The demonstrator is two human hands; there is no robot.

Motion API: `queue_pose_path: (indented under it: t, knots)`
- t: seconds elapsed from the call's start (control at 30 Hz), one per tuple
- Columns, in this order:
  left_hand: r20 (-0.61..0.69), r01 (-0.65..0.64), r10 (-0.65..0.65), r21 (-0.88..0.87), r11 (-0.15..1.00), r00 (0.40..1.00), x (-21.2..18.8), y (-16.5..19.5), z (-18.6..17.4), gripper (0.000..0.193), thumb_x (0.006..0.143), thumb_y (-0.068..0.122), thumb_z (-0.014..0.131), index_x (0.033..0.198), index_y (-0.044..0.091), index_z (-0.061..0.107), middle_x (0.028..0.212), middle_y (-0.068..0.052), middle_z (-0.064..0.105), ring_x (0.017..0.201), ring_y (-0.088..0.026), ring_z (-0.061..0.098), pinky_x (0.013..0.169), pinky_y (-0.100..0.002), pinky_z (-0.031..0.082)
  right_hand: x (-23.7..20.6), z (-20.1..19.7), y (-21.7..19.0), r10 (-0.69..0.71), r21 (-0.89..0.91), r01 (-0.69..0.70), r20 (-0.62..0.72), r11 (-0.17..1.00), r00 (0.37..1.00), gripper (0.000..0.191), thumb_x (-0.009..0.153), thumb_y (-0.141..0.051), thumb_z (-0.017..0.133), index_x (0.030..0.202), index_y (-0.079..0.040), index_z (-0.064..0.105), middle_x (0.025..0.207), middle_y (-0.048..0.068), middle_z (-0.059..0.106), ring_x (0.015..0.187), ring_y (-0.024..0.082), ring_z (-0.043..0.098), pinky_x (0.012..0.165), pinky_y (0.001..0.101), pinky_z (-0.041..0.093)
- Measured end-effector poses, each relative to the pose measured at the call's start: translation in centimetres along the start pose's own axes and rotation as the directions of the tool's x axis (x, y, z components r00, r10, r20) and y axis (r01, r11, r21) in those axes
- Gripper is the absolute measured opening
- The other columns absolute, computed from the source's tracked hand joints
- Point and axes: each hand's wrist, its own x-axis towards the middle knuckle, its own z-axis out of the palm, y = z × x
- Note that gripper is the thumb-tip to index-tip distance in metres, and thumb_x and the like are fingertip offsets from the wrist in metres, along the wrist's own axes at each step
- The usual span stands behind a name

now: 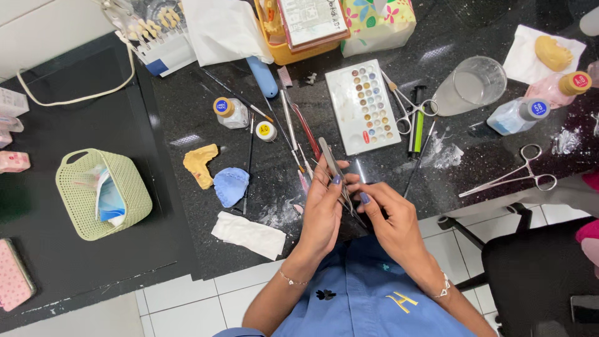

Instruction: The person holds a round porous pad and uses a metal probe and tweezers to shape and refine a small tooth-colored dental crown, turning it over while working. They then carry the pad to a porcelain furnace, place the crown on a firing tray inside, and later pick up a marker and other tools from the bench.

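Broadly, we are working at the near edge of a black speckled countertop point(474, 168), and everything we note sits relative to the two hands meeting there. Beyond the grip, farther from us, lies the white shade palette point(349, 109) with its rows of coloured wells; off to the right of it, the clear glass cup point(471, 84); well to the left, the green woven basket point(84, 187). Nearer on the left lie a blue tooth cast point(231, 186) and a yellow one point(199, 163).

Our left hand point(323, 215) is pinched shut on metal tweezers point(332, 167), thumb and forefinger closed around the shaft. The long axis runs from up-left, away from us, down-right toward the body, so the tips point into the gap between the hands. Our right hand point(392, 221) sits just right of those tips, fingertips point(365, 198) drawn together and touching the tool's low end; whether a small piece is held there we cannot tell. Both hands are equally close; the left carries the tool.
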Motion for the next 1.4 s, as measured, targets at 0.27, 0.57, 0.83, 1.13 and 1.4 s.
queue_pose_path:
  t: [0.27, 0.57, 0.83, 1.13, 1.4]
  knots:
    - [-0.009, 0.011, -0.011, 0.061, 0.998, 1.000, 0.2, -2.5, 0.2, 0.055, 0.105, 0.001, 0.039, 0.160, 0.000, 0.031, 0.142, -0.010, 0.051, 0.136, -0.015, 0.049, 0.122, -0.032, 0.035, -1.0, 0.0, 0.9, 0.004, -0.149, -0.011, -0.050, 0.989, 0.999, 0.018, 0.091, -0.007, 0.071, 0.108, 0.000, 0.072, 0.084, 0.008, 0.067, 0.063, 0.014, 0.065, 0.057, 0.0278, 0.052]
    - [-0.044, -0.043, 0.050, 0.144, 0.989, 0.998, 1.1, -2.0, 0.4, 0.063, 0.106, 0.001, 0.036, 0.164, 0.005, 0.011, 0.165, -0.016, 0.032, 0.152, -0.023, 0.036, 0.126, -0.035, 0.033, -2.3, -1.2, 0.5, -0.013, -0.207, -0.023, -0.171, 0.978, 0.985, 0.007, 0.092, -0.005, 0.071, 0.090, 0.001, 0.071, 0.077, 0.007, 0.064, 0.059, 0.014, 0.062, 0.054, 0.0284, 0.049]
    - [-0.041, -0.217, 0.253, 0.395, 0.893, 0.967, 0.9, -3.1, 1.1, 0.094, 0.093, -0.012, 0.046, 0.165, 0.011, -0.009, 0.170, -0.019, 0.019, 0.156, -0.032, 0.027, 0.125, -0.042, 0.027, -3.1, -1.0, 1.4, -0.113, -0.337, 0.041, -0.197, 0.941, 0.974, 0.015, 0.087, -0.006, 0.075, 0.080, 0.002, 0.065, 0.073, 0.009, 0.059, 0.058, 0.020, 0.059, 0.054, 0.0333, 0.047]
    - [0.076, -0.300, 0.350, 0.698, 0.650, 0.934, 0.2, -3.2, 2.4, 0.095, 0.089, -0.011, 0.056, 0.166, 0.005, 0.002, 0.173, -0.019, 0.010, 0.162, -0.030, 0.012, 0.131, -0.043, 0.013, -0.4, -2.8, 1.5, -0.095, -0.401, 0.018, -0.174, 0.916, 0.980, 0.015, 0.090, -0.011, 0.076, 0.087, 0.001, 0.068, 0.075, 0.011, 0.063, 0.060, 0.022, 0.062, 0.056, 0.0356, 0.049]
    - [0.201, -0.431, 0.448, 0.751, 0.500, 0.871, -3.9, -1.0, 3.5, 0.065, 0.091, -0.009, 0.054, 0.154, 0.002, 0.040, 0.164, -0.018, 0.038, 0.155, -0.033, 0.037, 0.129, -0.041, 0.029, 5.9, -6.9, 2.4, -0.231, -0.538, 0.042, -0.289, 0.842, 0.929, 0.036, 0.097, -0.005, 0.075, 0.128, 0.005, 0.060, 0.099, 0.017, 0.063, 0.077, 0.026, 0.060, 0.070, 0.0385, 0.051]
